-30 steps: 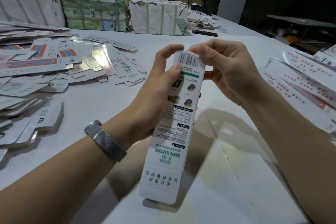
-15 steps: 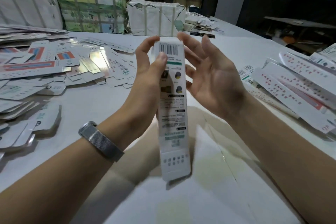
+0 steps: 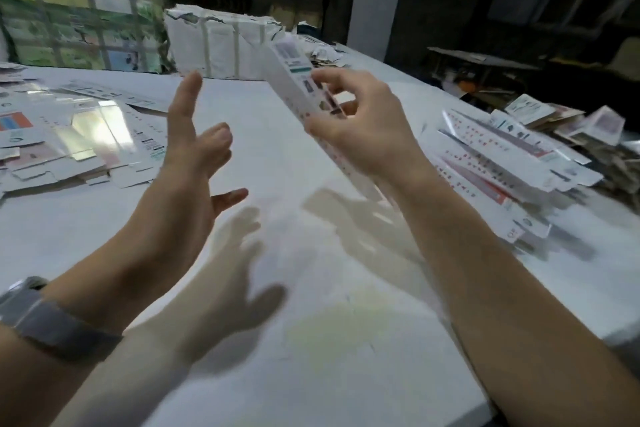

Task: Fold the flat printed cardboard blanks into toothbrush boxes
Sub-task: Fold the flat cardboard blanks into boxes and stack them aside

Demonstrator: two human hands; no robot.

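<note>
Now that my left hand (image 3: 194, 163) has let go, its fingers spread and holding nothing, the folded toothbrush box (image 3: 304, 94) sits only in my right hand (image 3: 360, 128), pinched mid-length between thumb and curled fingers and tilted, barcode end up. I judge it finished and bound for the folded-box pile (image 3: 512, 156) beyond my right fingers.
</note>
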